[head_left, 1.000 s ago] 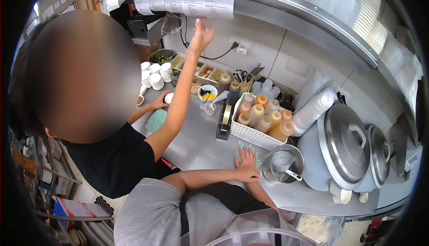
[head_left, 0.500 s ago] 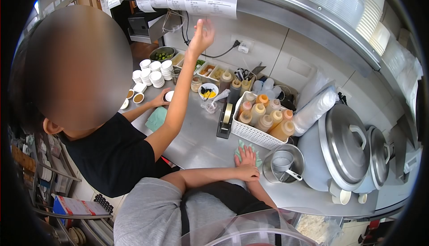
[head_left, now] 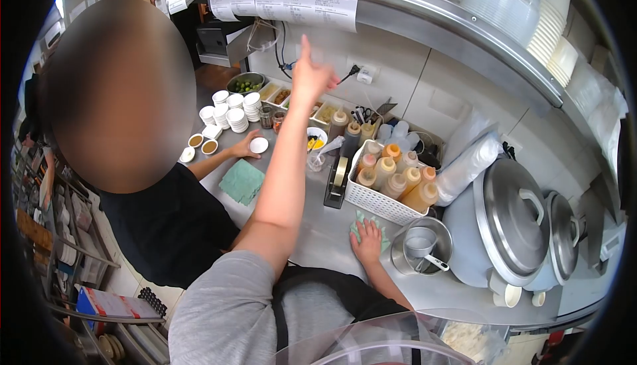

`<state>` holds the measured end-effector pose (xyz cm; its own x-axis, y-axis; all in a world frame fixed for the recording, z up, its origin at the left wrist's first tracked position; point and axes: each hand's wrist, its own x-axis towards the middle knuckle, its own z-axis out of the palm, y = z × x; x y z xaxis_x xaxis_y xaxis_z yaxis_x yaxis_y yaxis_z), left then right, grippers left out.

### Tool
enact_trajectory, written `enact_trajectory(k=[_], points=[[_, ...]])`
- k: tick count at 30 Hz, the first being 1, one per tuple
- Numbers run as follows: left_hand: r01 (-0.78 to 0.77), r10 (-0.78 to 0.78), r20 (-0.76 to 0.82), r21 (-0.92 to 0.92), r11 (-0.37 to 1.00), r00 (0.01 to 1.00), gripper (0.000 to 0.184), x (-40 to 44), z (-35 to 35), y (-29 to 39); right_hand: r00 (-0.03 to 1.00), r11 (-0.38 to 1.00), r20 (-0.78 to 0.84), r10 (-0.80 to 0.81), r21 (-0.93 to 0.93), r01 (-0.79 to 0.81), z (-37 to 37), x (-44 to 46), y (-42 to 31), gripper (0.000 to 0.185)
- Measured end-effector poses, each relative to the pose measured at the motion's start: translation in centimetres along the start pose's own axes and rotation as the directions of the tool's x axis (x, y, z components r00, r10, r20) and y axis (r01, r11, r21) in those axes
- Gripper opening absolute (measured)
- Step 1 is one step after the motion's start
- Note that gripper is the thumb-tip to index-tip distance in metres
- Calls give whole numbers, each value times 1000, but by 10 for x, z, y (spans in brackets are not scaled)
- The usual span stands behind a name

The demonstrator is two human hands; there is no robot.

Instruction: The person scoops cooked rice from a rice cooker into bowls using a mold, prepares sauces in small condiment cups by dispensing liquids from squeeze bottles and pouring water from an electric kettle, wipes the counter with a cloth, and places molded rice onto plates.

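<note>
My left arm is raised across the counter. My left hand [head_left: 314, 78], slightly blurred, is empty with its index finger stretched upward, below the printed paper slips [head_left: 292, 8] hanging from the shelf edge. Flat on a light green cloth [head_left: 385, 240] lies my right hand [head_left: 367, 239], fingers spread. The cloth is on the steel counter [head_left: 318, 236], between a white basket of sauce bottles [head_left: 385, 204] and a metal pot [head_left: 443, 236] with a handled strainer [head_left: 421, 240] in it.
At left stands a co-worker in a black shirt [head_left: 166, 226], one hand [head_left: 245, 145] beside a small white cup [head_left: 259, 145]. Stacked white cups [head_left: 237, 120], a folded green cloth [head_left: 241, 182] and a tape dispenser [head_left: 336, 182] are nearby. Large lidded cookers [head_left: 511, 219] stand at right.
My left hand has left my right forearm and risen toward the slips. The co-worker's raised arm is no longer visible. My right hand stays on the cloth.
</note>
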<state>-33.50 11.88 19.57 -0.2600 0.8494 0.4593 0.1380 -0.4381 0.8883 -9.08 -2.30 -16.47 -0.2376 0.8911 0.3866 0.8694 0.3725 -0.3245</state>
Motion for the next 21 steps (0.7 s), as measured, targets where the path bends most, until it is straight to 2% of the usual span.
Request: enact_trajectory(k=[2, 4, 6, 7, 9, 10, 11, 12, 13, 14, 15, 18, 20, 21], points=[[41, -37, -90, 47, 998, 995, 81, 18, -4, 5, 1000, 1000, 5, 2, 3, -2, 0, 0, 0, 42], [47, -42, -104, 49, 998, 994, 79, 14, 0, 2, 1000, 1000, 2, 0, 4, 0, 0, 0, 1, 42], [-11, 10, 5, 58, 998, 1000, 78, -8, 10, -2, 1000, 1000, 7, 3, 6, -3, 2, -1, 2, 42], [-1, -2, 49, 74, 997, 999, 71, -26, 19, -3, 1000, 1000, -7, -11, -3, 11, 3, -2, 2, 43], [-90, 74, 218, 66, 994, 973, 46, -72, 40, 0, 1000, 1000, -10, -15, -9, 15, 3, -2, 3, 43], [-90, 54, 382, 77, 993, 923, 35, -91, 49, -9, 1000, 1000, -6, -15, -8, 15, 3, -1, 3, 44], [-22, -34, 537, 98, 995, 843, 28, -111, 57, -4, 1000, 1000, 3, -6, -6, 6, 2, -2, 2, 45], [-61, -22, 655, 104, 993, 756, 24, -132, 65, -7, 1000, 1000, 20, 21, -1, -21, 2, -1, 2, 45], [-151, 102, 766, -7, 989, 635, 23, -152, 77, -31, 999, 1000, 44, 18, 3, -19, 2, 1, 2, 46], [-162, -50, 921, 121, 979, 386, 27, -164, 80, -27, 998, 1000, 67, 20, 6, -20, 2, 0, 4, 47], [-200, -7, 965, 61, 978, 262, 29, -183, 88, -45, 995, 998, 77, 56, 3, -56, 2, -3, 6, 47], [-429, -4, 998, 27, 903, 55, 29, -248, 101, -111, 997, 1000, 72, 25, -13, -24, 4, -4, 10, 49], [-469, 34, 999, -38, 882, -16, 28, -268, 104, -122, 998, 1000, 59, -17, -23, 19, 6, -2, 10, 50], [-363, -60, 997, 37, 931, -52, 26, -275, 102, -128, 999, 1000, 44, -7, 16, 6, 6, -2, 10, 49]])
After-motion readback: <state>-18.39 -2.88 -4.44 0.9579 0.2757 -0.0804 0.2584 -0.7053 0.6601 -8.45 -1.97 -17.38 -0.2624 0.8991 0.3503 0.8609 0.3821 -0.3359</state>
